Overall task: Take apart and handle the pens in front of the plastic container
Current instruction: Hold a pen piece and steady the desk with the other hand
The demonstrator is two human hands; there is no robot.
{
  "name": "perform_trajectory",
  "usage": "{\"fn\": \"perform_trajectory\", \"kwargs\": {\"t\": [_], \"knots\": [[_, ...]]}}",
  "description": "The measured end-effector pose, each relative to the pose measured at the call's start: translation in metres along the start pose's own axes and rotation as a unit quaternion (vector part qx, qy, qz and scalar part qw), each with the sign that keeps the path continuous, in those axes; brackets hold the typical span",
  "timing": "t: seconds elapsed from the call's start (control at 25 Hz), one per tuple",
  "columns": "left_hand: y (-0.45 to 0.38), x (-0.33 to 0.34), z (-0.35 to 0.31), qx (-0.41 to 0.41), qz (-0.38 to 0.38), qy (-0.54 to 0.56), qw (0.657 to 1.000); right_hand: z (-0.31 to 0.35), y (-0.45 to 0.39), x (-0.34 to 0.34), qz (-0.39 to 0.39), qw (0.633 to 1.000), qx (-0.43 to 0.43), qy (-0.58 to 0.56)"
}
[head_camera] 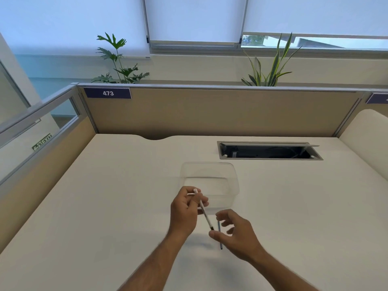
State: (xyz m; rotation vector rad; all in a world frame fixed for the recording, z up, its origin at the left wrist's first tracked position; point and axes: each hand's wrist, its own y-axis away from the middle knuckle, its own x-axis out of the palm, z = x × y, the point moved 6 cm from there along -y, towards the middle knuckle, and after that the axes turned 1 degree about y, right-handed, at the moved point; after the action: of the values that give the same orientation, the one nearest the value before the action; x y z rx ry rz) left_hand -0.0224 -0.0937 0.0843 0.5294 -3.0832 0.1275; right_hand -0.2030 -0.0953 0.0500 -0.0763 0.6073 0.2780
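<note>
A clear plastic container (210, 181) stands on the cream desk, just beyond my hands. My left hand (184, 211) grips a thin white pen (204, 213) near its upper end; the pen slants down to the right and ends in a dark tip. My right hand (237, 234) hovers beside that tip with fingers spread and nothing in them. A dark blue pen (220, 236) lies on the desk under my right hand, partly hidden by the thumb.
An open cable hatch (268, 151) is set into the desk at the back right. A tan partition (210, 110) with a "473" label closes the far edge, plants stand behind it, and a glass side panel (42, 131) runs along the left.
</note>
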Motion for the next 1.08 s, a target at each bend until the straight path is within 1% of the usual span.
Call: {"fn": "perform_trajectory", "kwargs": {"t": [0.04, 0.12, 0.2, 0.28, 0.36, 0.48, 0.56, 0.6, 0.68, 0.76, 0.8, 0.84, 0.88, 0.92, 1.0, 1.08], "knots": [[-0.001, -0.001, 0.001, -0.037, -0.017, 0.054, 0.998, 0.003, -0.001, 0.002, 0.006, 1.000, -0.003, -0.012], [0.000, -0.002, 0.006, -0.099, -0.047, 0.146, 0.983, 0.007, -0.004, -0.001, -0.010, 0.999, -0.016, -0.046], [0.002, -0.003, 0.012, -0.143, -0.073, 0.204, 0.966, 0.009, -0.005, -0.008, -0.034, 0.995, -0.035, -0.087], [0.006, -0.004, 0.020, -0.179, -0.096, 0.228, 0.952, 0.008, -0.007, -0.016, -0.065, 0.985, -0.041, -0.152], [0.011, -0.003, 0.032, -0.219, -0.102, 0.211, 0.947, 0.005, -0.008, -0.024, -0.106, 0.969, -0.030, -0.221], [0.020, -0.001, 0.052, -0.264, -0.054, 0.122, 0.955, 0.003, -0.010, -0.031, -0.144, 0.951, -0.043, -0.271], [0.024, 0.001, 0.062, -0.271, -0.011, 0.035, 0.962, 0.005, -0.010, -0.032, -0.163, 0.945, -0.059, -0.276], [0.025, 0.001, 0.065, -0.261, 0.010, -0.015, 0.965, 0.007, -0.010, -0.031, -0.173, 0.945, -0.066, -0.268], [0.023, 0.001, 0.068, -0.204, 0.045, -0.128, 0.970, 0.012, -0.009, -0.029, -0.192, 0.953, -0.094, -0.215], [0.019, -0.003, 0.068, -0.109, 0.049, -0.245, 0.962, 0.020, -0.008, -0.025, -0.193, 0.963, -0.132, -0.132], [0.017, -0.007, 0.068, -0.054, 0.043, -0.310, 0.948, 0.024, -0.008, -0.023, -0.187, 0.966, -0.150, -0.098], [0.016, -0.011, 0.068, -0.002, 0.042, -0.379, 0.924, 0.026, -0.008, -0.020, -0.180, 0.967, -0.166, -0.073], [0.015, -0.015, 0.073, 0.037, 0.049, -0.447, 0.893, 0.028, -0.008, -0.018, -0.174, 0.967, -0.179, -0.056], [0.014, -0.018, 0.082, 0.053, 0.063, -0.505, 0.859, 0.030, -0.008, -0.016, -0.170, 0.966, -0.190, -0.043], [0.014, -0.026, 0.101, 0.037, 0.095, -0.586, 0.804, 0.033, -0.010, -0.013, -0.164, 0.964, -0.210, -0.020], [0.017, -0.030, 0.114, 0.020, 0.118, -0.620, 0.776, 0.035, -0.013, -0.011, -0.157, 0.962, -0.223, 0.004]]}}
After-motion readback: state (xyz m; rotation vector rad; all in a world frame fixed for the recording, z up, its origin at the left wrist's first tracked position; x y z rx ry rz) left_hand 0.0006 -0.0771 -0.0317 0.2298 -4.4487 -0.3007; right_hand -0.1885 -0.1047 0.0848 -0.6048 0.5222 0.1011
